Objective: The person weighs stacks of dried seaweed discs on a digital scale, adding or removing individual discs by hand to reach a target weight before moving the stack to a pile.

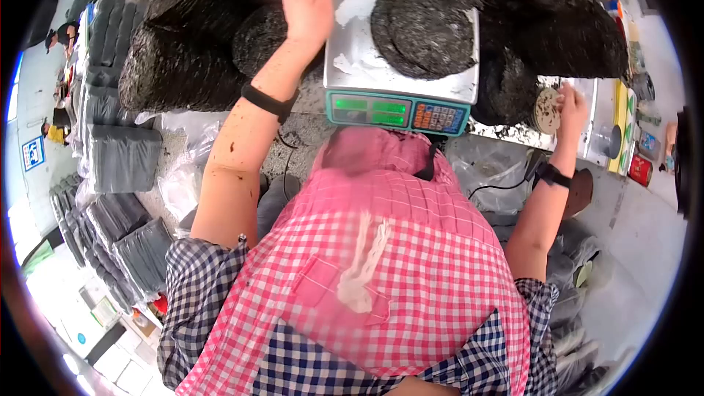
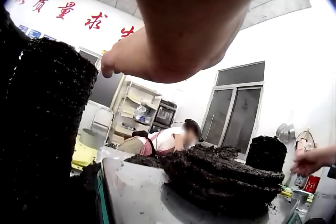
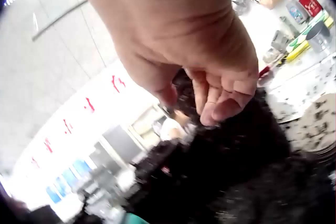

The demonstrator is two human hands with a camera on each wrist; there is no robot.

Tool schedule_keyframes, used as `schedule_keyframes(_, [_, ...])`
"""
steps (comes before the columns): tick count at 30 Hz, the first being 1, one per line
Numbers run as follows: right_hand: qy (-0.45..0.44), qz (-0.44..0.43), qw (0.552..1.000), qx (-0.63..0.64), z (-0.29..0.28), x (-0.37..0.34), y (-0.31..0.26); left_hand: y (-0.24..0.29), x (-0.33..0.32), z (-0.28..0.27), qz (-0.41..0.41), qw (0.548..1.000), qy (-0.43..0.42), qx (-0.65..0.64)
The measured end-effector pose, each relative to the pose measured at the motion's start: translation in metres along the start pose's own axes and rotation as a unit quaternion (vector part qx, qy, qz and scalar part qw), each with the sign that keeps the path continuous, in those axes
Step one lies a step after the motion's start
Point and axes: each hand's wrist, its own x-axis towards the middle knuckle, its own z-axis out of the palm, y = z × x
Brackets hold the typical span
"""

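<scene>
Weighing looks under way: a dark stack of discs (image 1: 425, 33) (dried seaweed, probably) sits on the digital scale (image 1: 348, 66), its lit display (image 1: 370, 110) too blurred to read. The tall dark stacks (image 1: 180, 66) around it seem left to do. The left hand (image 1: 308, 7) is beside the scale, fingers extended; the right hand (image 1: 572, 110) curls loosely, apparently round nothing, over the crumb-strewn counter (image 3: 291, 92). Beyond: shelving (image 2: 137, 100), red wall lettering (image 2: 94, 22).

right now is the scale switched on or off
On. The scale has a display glowing green in the head view; its figures are too small to read.
</scene>
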Motion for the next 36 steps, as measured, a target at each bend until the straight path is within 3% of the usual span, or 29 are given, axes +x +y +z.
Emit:
schedule_keyframes(1, [-0.027,-0.08,0.996,0.023,0.017,-0.006,-0.041,0.01,0.004,0.0,0.018,1.0,-0.02,-0.005])
schedule_keyframes(3, [-0.108,-0.097,0.986,0.079,0.062,-0.023,-0.11,0.033,0.004,0.014,0.015,0.995,-0.082,-0.061])
schedule_keyframes(5, [-0.179,-0.059,0.982,0.016,0.116,0.001,-0.13,0.053,-0.011,0.047,0.024,0.986,-0.134,-0.093])
schedule_keyframes(7, [-0.191,-0.078,0.975,-0.08,0.18,0.033,-0.124,0.06,-0.038,0.094,0.107,0.982,-0.143,0.067])
schedule_keyframes(9, [-0.186,-0.213,0.932,-0.228,0.23,0.024,-0.131,0.054,-0.062,0.117,0.127,0.96,-0.211,0.134])
schedule_keyframes(11, [-0.102,-0.45,0.858,-0.227,0.263,0.019,-0.107,0.054,-0.065,0.119,0.105,0.958,-0.226,0.14])
schedule_keyframes(12, [-0.104,-0.455,0.857,-0.216,0.25,-0.013,-0.141,0.051,-0.067,0.12,0.094,0.963,-0.222,0.123])
schedule_keyframes(13, [-0.063,-0.486,0.863,-0.121,0.244,-0.016,-0.146,0.05,-0.068,0.119,0.092,0.961,-0.23,0.124])
schedule_keyframes(15, [0.098,-0.416,0.9,-0.089,0.218,0.012,-0.124,0.052,-0.066,0.118,0.085,0.954,-0.256,0.131])
schedule_keyframes(16, [0.057,-0.204,0.975,0.069,0.194,0.027,-0.105,0.053,-0.065,0.118,0.079,0.955,-0.26,0.116])
schedule_keyframes(17, [0.014,0.021,0.974,0.226,0.168,0.04,-0.085,0.053,-0.064,0.118,0.074,0.956,-0.264,0.102])
schedule_keyframes(19, [-0.036,0.001,0.991,0.128,0.124,0.034,-0.053,0.047,-0.06,0.113,0.068,0.969,-0.234,0.038])
schedule_keyframes(21, [0.033,0.012,0.998,0.043,0.107,0.015,-0.034,0.042,-0.044,0.095,0.041,0.985,-0.168,0.018])
schedule_keyframes(24, [0.035,0.064,0.99,0.122,0.094,-0.028,-0.047,0.018,-0.035,0.08,-0.033,0.992,-0.094,-0.076])
schedule_keyframes(27, [-0.007,0.018,0.95,0.311,0.119,-0.065,-0.099,-0.013,-0.031,0.077,-0.08,0.989,-0.085,-0.086])
schedule_keyframes(29, [-0.107,-0.013,0.978,0.179,0.14,-0.086,-0.145,-0.025,-0.034,0.076,-0.072,0.99,-0.099,-0.075])
schedule_keyframes(31, [-0.168,-0.154,0.971,-0.07,0.174,-0.078,-0.147,-0.023,-0.029,0.075,-0.065,0.989,-0.111,-0.074])
schedule_keyframes(34, [0.027,-0.278,0.926,-0.254,0.158,-0.065,-0.112,-0.019,-0.016,0.066,-0.044,0.989,-0.108,-0.086])
schedule_keyframes(35, [0.039,-0.276,0.915,-0.292,0.137,-0.068,-0.1,-0.024,-0.007,0.066,-0.051,0.985,-0.11,-0.123])
schedule_keyframes(36, [0.015,-0.163,0.965,-0.205,0.122,-0.064,-0.073,-0.031,-0.003,0.064,-0.061,0.979,-0.114,-0.157])
